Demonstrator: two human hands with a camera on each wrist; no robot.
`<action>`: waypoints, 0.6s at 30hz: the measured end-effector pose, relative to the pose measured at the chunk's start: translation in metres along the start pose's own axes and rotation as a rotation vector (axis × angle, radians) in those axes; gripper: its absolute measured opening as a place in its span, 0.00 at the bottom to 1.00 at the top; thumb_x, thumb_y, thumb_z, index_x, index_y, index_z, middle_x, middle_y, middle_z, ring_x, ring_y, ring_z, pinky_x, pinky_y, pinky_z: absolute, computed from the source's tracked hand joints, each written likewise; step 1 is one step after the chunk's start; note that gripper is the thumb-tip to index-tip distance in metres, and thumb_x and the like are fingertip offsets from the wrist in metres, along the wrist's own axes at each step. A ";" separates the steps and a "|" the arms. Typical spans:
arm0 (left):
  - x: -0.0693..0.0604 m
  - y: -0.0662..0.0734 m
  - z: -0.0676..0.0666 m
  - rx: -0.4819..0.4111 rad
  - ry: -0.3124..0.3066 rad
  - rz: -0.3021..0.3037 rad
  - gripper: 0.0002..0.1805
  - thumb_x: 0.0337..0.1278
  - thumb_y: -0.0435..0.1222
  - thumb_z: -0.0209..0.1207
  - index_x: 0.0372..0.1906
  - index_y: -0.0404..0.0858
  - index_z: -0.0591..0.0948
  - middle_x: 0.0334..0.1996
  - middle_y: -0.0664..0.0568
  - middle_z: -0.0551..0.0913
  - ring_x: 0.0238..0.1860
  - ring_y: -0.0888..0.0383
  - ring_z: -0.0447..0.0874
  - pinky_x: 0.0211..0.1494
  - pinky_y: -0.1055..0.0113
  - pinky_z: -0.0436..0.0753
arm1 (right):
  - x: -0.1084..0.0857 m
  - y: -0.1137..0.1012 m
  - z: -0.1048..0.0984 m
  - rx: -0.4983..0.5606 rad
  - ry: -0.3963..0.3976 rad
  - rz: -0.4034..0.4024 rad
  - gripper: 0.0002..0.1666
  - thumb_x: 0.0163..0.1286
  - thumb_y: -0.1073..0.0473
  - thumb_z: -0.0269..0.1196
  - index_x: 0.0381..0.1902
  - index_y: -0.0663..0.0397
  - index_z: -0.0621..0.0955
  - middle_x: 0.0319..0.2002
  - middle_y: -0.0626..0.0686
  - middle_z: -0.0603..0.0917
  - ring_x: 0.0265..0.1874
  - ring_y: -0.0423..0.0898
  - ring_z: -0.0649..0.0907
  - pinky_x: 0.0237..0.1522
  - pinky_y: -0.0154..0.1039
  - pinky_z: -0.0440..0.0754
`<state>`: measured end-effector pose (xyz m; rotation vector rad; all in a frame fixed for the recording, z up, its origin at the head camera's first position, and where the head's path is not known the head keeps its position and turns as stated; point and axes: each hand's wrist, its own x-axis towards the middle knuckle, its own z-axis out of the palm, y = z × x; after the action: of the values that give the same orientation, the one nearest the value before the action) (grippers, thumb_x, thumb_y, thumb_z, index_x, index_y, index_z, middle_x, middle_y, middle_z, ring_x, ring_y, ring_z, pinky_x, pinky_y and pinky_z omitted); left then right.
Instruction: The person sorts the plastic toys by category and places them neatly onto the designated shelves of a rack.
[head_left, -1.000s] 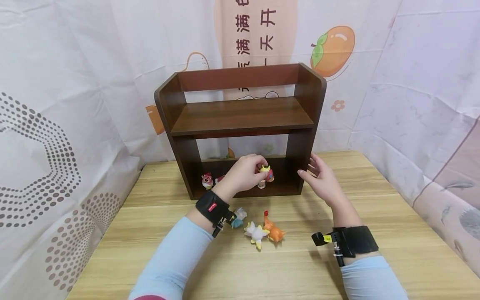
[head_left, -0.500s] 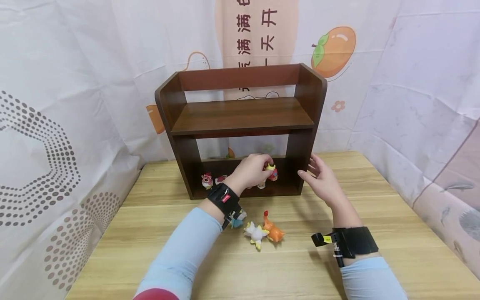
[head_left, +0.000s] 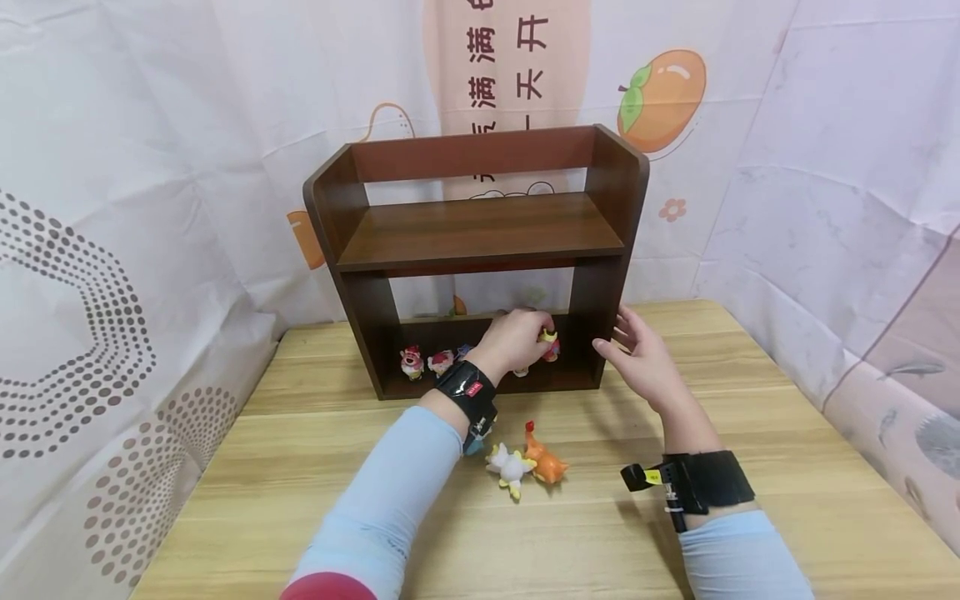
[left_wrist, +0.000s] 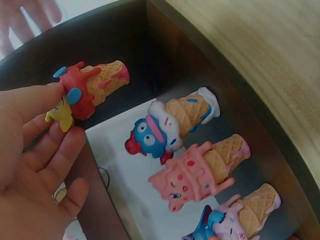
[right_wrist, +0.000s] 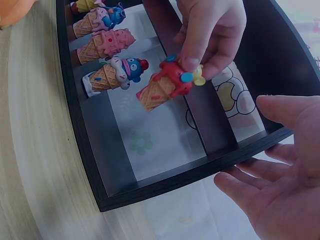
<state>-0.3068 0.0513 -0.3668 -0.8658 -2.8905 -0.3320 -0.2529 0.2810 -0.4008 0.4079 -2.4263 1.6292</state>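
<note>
- I see the left hand (head_left: 517, 340) at the low part of the brown shelf (head_left: 483, 227); its grip pinches a red ice cream toy (left_wrist: 82, 90) with a yellow top — thumb on one side, fingers on the other.
- That red toy is at the right end of a row of toys, near the shelf's right wall (head_left: 600, 308) (I can't tell if its cone touches the wood).
- Next in the row I see a blue toy (left_wrist: 170, 129) with white drips, then a pink toy (left_wrist: 192, 171).
- The right hand (head_left: 645, 362) has its grip spread — thumb in front of the right wall, fingers behind it.
- On the counter (head_left: 585, 542), an orange toy (head_left: 547, 462) lies just beside a white and yellow toy (head_left: 511, 468).
</note>
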 end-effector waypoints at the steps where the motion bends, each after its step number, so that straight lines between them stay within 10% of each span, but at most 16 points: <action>1: 0.001 0.001 0.001 0.016 -0.006 0.002 0.16 0.71 0.46 0.60 0.58 0.48 0.82 0.47 0.59 0.86 0.47 0.60 0.82 0.60 0.52 0.75 | 0.000 0.000 0.000 0.001 0.001 -0.003 0.46 0.75 0.57 0.64 0.82 0.54 0.54 0.75 0.67 0.63 0.71 0.67 0.66 0.65 0.61 0.68; 18: 0.009 -0.004 0.022 0.116 -0.060 -0.013 0.13 0.72 0.46 0.60 0.57 0.52 0.80 0.37 0.63 0.86 0.46 0.59 0.83 0.66 0.49 0.68 | 0.002 0.002 0.000 0.013 0.008 0.011 0.45 0.75 0.59 0.64 0.81 0.54 0.54 0.75 0.67 0.63 0.72 0.66 0.66 0.65 0.60 0.69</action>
<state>-0.3173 0.0579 -0.3870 -0.8521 -2.9368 -0.1404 -0.2550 0.2813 -0.4017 0.3894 -2.4179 1.6484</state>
